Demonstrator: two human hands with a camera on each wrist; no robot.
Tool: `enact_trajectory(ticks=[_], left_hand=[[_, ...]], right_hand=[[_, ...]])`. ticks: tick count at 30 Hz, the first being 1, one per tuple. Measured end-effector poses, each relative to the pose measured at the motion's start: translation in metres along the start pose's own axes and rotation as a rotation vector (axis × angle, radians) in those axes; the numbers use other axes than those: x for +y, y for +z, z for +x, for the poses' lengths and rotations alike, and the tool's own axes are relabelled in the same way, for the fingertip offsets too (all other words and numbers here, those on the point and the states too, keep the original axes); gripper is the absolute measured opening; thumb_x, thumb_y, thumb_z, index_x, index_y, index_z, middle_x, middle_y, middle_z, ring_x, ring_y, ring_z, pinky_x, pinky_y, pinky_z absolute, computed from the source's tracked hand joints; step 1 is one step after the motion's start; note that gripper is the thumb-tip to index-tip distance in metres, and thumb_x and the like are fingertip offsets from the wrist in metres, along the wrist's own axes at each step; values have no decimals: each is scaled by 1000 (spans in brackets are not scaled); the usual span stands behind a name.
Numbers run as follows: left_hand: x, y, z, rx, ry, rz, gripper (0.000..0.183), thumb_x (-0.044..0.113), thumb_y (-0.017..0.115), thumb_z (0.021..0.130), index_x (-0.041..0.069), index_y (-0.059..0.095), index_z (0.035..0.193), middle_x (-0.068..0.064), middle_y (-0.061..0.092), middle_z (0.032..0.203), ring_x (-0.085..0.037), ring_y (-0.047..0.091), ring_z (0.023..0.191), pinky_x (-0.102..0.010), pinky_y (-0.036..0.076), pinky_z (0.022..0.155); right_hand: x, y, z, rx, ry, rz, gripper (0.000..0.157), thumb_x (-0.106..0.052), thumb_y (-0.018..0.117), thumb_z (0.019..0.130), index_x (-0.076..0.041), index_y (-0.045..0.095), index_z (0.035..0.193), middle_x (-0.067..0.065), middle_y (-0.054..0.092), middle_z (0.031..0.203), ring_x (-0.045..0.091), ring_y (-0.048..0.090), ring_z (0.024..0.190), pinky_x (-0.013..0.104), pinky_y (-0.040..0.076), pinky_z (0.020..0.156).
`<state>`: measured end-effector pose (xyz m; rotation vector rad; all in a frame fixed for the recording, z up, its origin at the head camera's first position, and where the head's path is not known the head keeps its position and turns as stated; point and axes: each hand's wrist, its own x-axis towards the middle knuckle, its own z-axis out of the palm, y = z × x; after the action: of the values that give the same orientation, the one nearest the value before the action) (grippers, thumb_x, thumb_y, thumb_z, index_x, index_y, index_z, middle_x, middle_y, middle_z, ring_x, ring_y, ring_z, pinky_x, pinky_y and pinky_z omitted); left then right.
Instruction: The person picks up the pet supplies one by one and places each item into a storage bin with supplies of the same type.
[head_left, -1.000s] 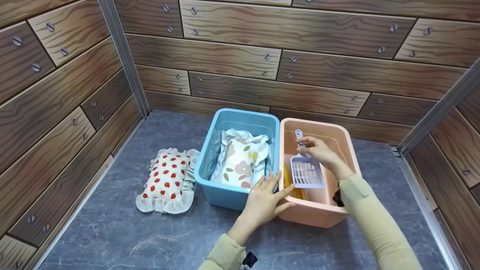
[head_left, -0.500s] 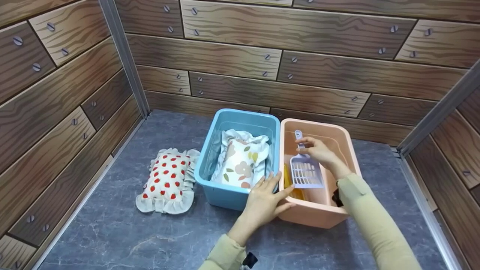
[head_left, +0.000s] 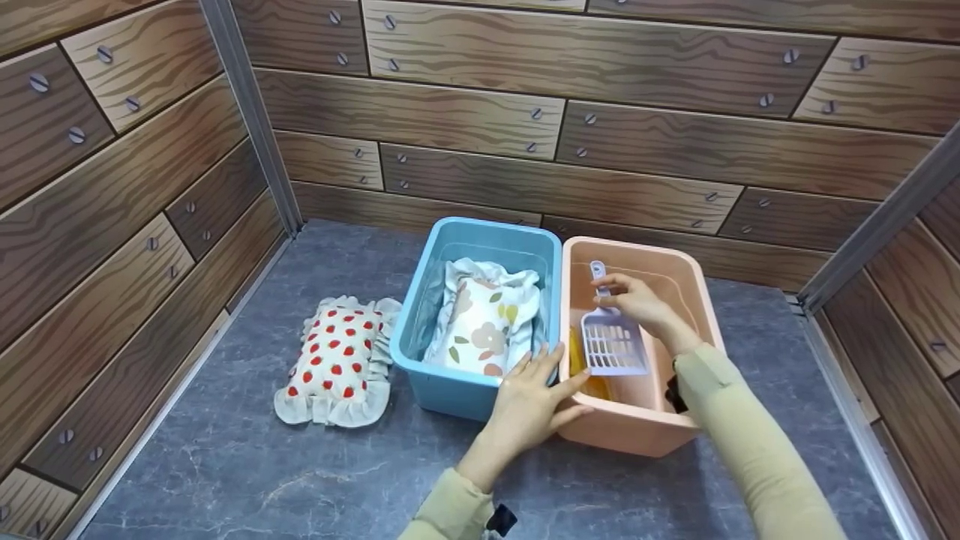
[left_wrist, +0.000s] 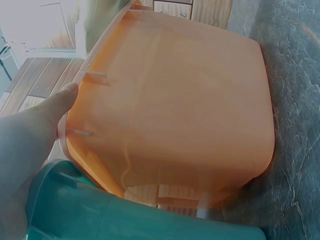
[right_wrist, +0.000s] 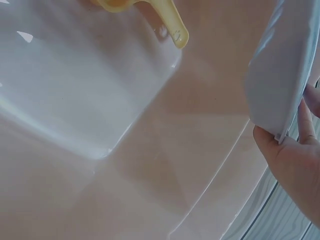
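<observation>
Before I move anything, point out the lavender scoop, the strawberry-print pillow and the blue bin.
Lavender scoop [head_left: 613, 346]: head view, on its slotted blade.
Strawberry-print pillow [head_left: 337, 352]: head view, middle of its top.
Blue bin [head_left: 451, 394]: head view, near outer wall.

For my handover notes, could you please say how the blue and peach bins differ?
The blue bin contains a floral cushion; the peach bin, a yellow item. The right hand holds a lilac scoop at the peach bin, not the blue bin. Both have open tops.

Lavender slotted scoop [head_left: 615, 345] held above floor of peach bin [head_left: 622, 431], handle toward bin's far end; blue bin [head_left: 450, 394] stands just left.
</observation>
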<state>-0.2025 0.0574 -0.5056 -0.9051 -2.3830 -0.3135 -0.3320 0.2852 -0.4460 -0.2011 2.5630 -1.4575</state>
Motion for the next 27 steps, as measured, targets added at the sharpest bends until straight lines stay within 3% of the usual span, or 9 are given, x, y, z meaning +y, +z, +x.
enact_trajectory(ticks=[5,17,27], left_hand=[[0,0,0,-19,-7,2,48,61,52,92,33,65,130,-13,53,142,-30,54,128,-41,43,105],[0,0,1,-11,-4,-14,48,60,53,92,33,65,129,-14,54,141,-31,53,128,-42,45,103],[0,1,1,-28,-9,-19,47,60,53,93,33,66,129,-14,54,141,-31,53,128,-42,44,104]], right_hand=[[22,0,13,3,-1,-11,39,-4,62,92,8,53,128,23,60,116,15,56,91,23,47,77],[23,0,16,-9,7,-23,40,-7,62,92,5,54,130,29,56,126,19,56,99,23,45,81],[25,1,16,-40,36,-34,42,-7,62,92,5,53,132,26,57,125,22,56,100,26,45,82]])
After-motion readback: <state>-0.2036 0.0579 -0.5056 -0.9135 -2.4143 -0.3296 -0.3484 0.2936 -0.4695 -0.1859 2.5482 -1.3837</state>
